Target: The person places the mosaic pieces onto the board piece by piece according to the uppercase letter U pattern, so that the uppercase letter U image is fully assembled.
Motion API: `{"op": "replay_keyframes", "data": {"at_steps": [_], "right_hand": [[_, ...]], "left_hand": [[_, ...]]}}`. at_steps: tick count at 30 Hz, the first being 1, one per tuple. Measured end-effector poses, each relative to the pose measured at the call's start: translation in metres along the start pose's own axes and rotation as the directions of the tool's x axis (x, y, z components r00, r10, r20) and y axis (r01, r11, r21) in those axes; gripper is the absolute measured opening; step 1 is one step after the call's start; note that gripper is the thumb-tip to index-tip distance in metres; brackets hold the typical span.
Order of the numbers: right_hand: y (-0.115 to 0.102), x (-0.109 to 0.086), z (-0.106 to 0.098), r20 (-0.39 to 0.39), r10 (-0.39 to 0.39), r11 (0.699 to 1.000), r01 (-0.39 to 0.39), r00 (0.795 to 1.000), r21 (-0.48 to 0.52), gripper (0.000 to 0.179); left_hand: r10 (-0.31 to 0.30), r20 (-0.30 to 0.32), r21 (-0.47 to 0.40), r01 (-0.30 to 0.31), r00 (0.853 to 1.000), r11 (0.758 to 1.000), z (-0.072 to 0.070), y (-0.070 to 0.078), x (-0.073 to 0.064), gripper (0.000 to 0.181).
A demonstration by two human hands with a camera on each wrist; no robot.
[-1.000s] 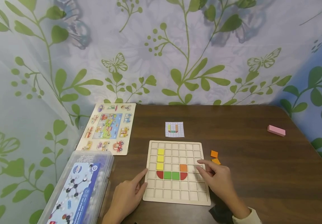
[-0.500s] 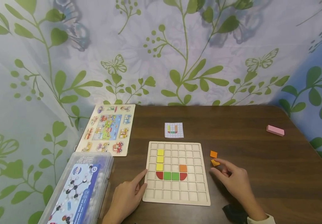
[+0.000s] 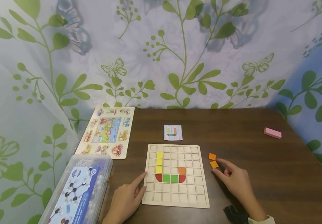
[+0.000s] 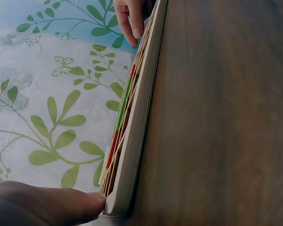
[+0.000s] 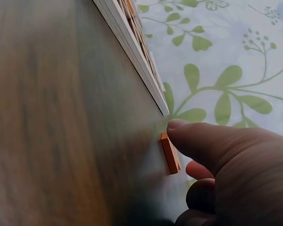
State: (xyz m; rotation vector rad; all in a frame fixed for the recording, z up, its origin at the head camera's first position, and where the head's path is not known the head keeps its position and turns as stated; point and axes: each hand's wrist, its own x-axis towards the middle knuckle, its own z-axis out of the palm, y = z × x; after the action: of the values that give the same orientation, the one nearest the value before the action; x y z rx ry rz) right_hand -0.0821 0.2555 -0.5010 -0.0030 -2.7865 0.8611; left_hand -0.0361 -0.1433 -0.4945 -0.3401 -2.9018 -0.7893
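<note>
A wooden grid board (image 3: pixel 175 204) lies on the table with yellow tiles (image 3: pixel 159 161), green tiles (image 3: pixel 170 178), red quarter-round tiles (image 3: pixel 182 178) and one orange square tile (image 3: pixel 182 170) in its cells. My left hand (image 3: pixel 127 197) rests at the board's left edge, index finger and thumb touching it. Right of the board, my right hand (image 3: pixel 235 179) holds thumb and index finger apart at the sides of a loose orange tile (image 3: pixel 214 164), which lies flat. Another orange tile (image 3: pixel 212 156) lies just behind it. In the right wrist view, the thumb (image 5: pixel 179 129) is close to the orange tile (image 5: pixel 170 154).
Behind the board lies a small pattern card (image 3: pixel 173 133). A picture puzzle board (image 3: pixel 130 124) and a clear plastic case (image 3: pixel 109 165) with a molecular model label are on the left. Far right is a pink block (image 3: pixel 272 133); a curtain (image 3: pixel 149 62) hangs behind the table.
My right hand has moved right from the board's edge to the loose orange tiles. The nearer tile has turned slightly. My left hand stays at the board; the head view has shifted slightly.
</note>
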Motion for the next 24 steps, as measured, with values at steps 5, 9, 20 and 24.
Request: {"op": "replay_keyframes", "data": {"at_steps": [5,9,20,24], "right_hand": [[-0.0015,0.0015,-0.0004,0.032,0.005,1.0,-0.005,0.999,-0.008,0.046],[-0.001,0.0009,-0.0002,0.043,0.011,0.999,-0.009,0.999,-0.037,0.046],[-0.0005,0.0009,0.0038,0.06,0.006,0.997,-0.001,0.998,-0.082,0.049],[-0.003,0.0037,0.0014,0.069,0.012,0.996,-0.006,0.998,-0.088,0.05]], "left_hand": [[-0.004,0.01,0.003,0.004,1.0,1.0,0.0003,-0.0002,-0.0006,0.044],[0.003,0.002,0.003,-0.003,1.0,1.0,0.0008,-0.0003,-0.0011,0.044],[0.042,-0.026,-0.002,-0.042,0.999,0.999,0.0007,-0.0007,-0.002,0.043],[0.045,-0.039,-0.007,-0.045,0.998,0.999,0.0001,0.0005,0.0,0.043]]}}
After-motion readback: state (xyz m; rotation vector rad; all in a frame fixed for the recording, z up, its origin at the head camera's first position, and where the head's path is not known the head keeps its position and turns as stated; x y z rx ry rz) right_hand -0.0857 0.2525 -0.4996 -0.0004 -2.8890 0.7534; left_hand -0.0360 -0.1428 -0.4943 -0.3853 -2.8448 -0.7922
